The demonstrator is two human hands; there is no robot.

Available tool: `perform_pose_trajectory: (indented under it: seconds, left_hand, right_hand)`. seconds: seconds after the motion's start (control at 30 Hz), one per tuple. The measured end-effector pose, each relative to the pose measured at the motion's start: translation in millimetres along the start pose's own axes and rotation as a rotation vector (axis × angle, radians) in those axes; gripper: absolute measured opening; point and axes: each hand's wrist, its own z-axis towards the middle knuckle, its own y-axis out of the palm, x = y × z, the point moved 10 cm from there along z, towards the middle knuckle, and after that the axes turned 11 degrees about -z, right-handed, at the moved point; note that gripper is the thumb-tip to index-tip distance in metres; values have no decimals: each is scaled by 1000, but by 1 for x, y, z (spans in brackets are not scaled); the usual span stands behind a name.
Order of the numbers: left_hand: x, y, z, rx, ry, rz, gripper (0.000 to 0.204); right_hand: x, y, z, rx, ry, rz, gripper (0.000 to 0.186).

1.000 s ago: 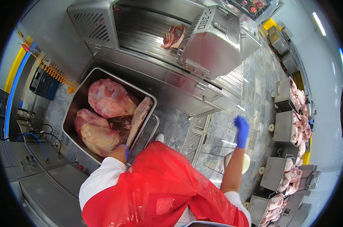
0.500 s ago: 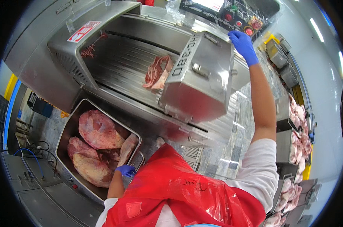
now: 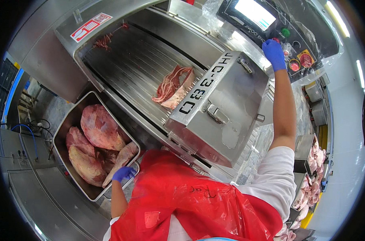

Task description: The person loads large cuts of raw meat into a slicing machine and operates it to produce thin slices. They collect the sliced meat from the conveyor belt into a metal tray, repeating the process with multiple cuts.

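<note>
Several large pieces of meat (image 3: 100, 126) are held in a steel tub (image 3: 60, 140) at the near left. By its right rim the gloved left hand (image 3: 124, 173) is placed; whether it is closed on rim or handle cannot be told. At the far right, the gloved right hand (image 3: 273, 55) is set at the control panel (image 3: 277, 26) beside a red button (image 3: 275, 40), its grip likewise unreadable. The way between the hands is filled by a steel housing (image 3: 222, 108). Left of it, one meat cut (image 3: 174, 86) is borne on the ribbed bed (image 3: 134, 60). Bins (image 3: 301, 160) are lined along the right wall (image 3: 347, 120). Beyond the cut, bare ribs are bounded by a guard (image 3: 122, 12); tiled floor (image 3: 264, 134) is seen between housing and bins.
</note>
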Motion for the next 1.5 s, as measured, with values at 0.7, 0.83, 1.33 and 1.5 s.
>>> perform_pose_trajectory:
  seconds: [0.7,0.83,1.33,1.5]
  left_hand:
    - [493,101,44,705,727,571,63]
    - [492,99,66,570,747,523,63]
    - [442,-68,11,683,853,209,42]
    - [431,-77,3,802,837,62,37]
  right_hand:
    - [-202,-207,-86,-377,-249,494,25]
    - [-240,-214,-68,-346,-357,457,27]
    - [-474,-39,-47,-472,-1106,20,42]
    - [-561,21,-115,-158,-1605,10,59]
